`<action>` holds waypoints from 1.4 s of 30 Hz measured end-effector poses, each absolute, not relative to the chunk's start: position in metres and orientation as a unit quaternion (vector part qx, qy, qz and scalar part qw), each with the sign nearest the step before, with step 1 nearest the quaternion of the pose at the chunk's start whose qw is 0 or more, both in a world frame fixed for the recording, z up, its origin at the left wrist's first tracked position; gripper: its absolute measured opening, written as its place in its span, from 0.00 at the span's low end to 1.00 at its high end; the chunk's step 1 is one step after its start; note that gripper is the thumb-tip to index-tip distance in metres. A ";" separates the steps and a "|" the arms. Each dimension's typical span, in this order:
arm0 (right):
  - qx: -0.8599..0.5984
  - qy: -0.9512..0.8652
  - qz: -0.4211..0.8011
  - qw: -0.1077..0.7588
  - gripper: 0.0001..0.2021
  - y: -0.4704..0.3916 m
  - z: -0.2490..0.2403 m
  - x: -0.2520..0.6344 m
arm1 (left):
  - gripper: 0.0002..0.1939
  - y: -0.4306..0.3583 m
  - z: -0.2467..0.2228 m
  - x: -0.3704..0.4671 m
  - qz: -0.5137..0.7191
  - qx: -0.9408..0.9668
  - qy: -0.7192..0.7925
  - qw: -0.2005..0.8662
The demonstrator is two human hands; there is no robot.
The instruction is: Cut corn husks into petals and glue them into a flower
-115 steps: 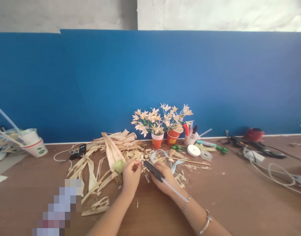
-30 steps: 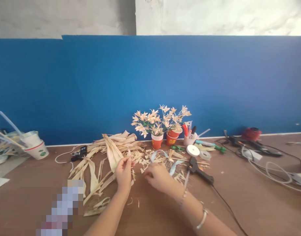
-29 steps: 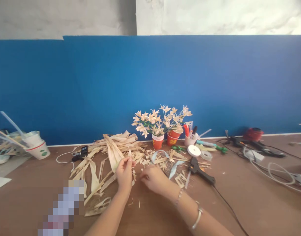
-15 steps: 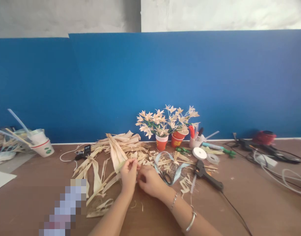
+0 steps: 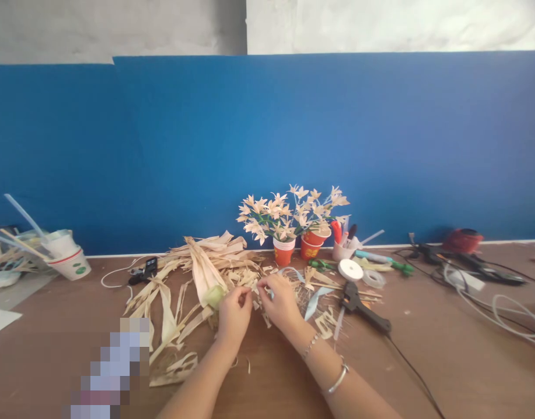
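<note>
My left hand (image 5: 233, 314) is closed in a pinch, thumb against fingers, beside the greenish end of a dried corn husk (image 5: 205, 269). Close by on the right, my right hand (image 5: 281, 299) pinches too, its fingertips pointing toward the left ones. A small pale bit shows between the two sets of fingertips, too small to name. Husk scraps lie behind and under the hands. Dried husks (image 5: 166, 314) spread out to the left. A light blue ribbon (image 5: 317, 301) curls just right of my right hand.
Husk flowers (image 5: 278, 208) stand in red paper cups (image 5: 284, 253) at the back. A black glue gun (image 5: 365, 308) with its cord, a white roll (image 5: 350, 269) and a tape roll (image 5: 374, 279) lie right. A white cup (image 5: 73, 265) leans at left; cables (image 5: 494, 308) tangle far right.
My right hand has risen and turned, its fingers now extended toward the left hand's fingertips. My left hand has shifted slightly right, uncovering more of the greenish husk end. The view has moved slightly.
</note>
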State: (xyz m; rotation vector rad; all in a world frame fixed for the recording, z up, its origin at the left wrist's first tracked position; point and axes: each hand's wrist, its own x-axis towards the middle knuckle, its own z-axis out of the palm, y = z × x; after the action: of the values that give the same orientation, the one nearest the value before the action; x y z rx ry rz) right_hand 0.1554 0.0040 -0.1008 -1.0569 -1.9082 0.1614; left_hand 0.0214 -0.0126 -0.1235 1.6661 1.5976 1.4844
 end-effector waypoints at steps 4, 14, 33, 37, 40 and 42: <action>-0.433 -0.777 0.068 0.452 0.05 0.005 -0.101 0.156 | 0.08 -0.014 -0.124 0.023 0.505 0.623 0.574 0.164; -0.444 -0.779 0.056 0.439 0.05 0.003 -0.098 0.156 | 0.08 -0.015 -0.121 0.023 0.501 0.639 0.567 0.141; -0.456 -0.702 0.162 0.522 0.08 0.008 -0.098 0.161 | 0.09 -0.014 -0.122 0.023 0.519 0.589 0.560 0.264; -0.449 -0.694 0.227 0.515 0.06 0.012 -0.099 0.165 | 0.08 -0.013 -0.123 0.023 0.523 0.587 0.554 0.273; -0.437 -0.704 0.242 0.504 0.04 0.013 -0.097 0.166 | 0.08 -0.013 -0.123 0.023 0.524 0.587 0.552 0.275; -0.435 -0.706 0.245 0.502 0.05 0.012 -0.096 0.165 | 0.08 -0.014 -0.121 0.023 0.524 0.579 0.557 0.284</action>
State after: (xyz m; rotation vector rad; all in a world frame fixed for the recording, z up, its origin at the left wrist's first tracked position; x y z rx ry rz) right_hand 0.1654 0.0124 -0.0964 -1.0508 -1.7065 0.5928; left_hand 0.0230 -0.0139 -0.1211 1.5500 1.4900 1.4013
